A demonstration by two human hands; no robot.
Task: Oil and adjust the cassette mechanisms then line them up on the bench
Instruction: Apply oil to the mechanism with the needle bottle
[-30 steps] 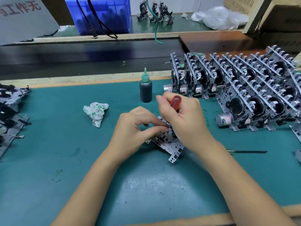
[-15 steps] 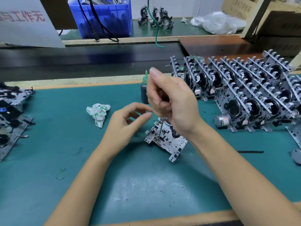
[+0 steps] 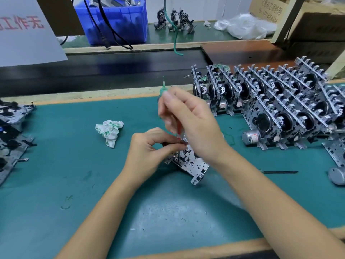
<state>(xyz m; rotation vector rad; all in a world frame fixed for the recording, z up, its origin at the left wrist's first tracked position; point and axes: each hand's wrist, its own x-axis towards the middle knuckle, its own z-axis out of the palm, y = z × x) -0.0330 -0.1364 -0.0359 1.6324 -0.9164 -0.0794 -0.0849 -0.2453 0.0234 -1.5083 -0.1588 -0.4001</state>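
A silver cassette mechanism [image 3: 192, 164] lies flat on the green mat [image 3: 74, 165] at the centre. My right hand [image 3: 190, 126] hovers above it and grips a small screwdriver [image 3: 178, 144], shaft pointing down onto the mechanism. My left hand [image 3: 149, 146] sits to the left of the mechanism, fingers pinching a small dark part at its upper edge. The oil bottle [image 3: 163, 88] with a green nozzle stands behind my right hand, mostly hidden. Finished mechanisms [image 3: 280, 101] stand upright in rows at the right.
A crumpled white cloth [image 3: 110, 130] lies left of centre. More mechanisms [image 3: 11, 128] are stacked flat at the left edge. A thin black tool [image 3: 280, 172] lies on the mat to the right, a loose motor [image 3: 337, 175] beyond it. A blue bin [image 3: 115, 19] sits on the far bench.
My right hand lifted off the mechanism and turned the screwdriver upright over it. My left hand let go briefly, then pinched back at the mechanism's upper edge.
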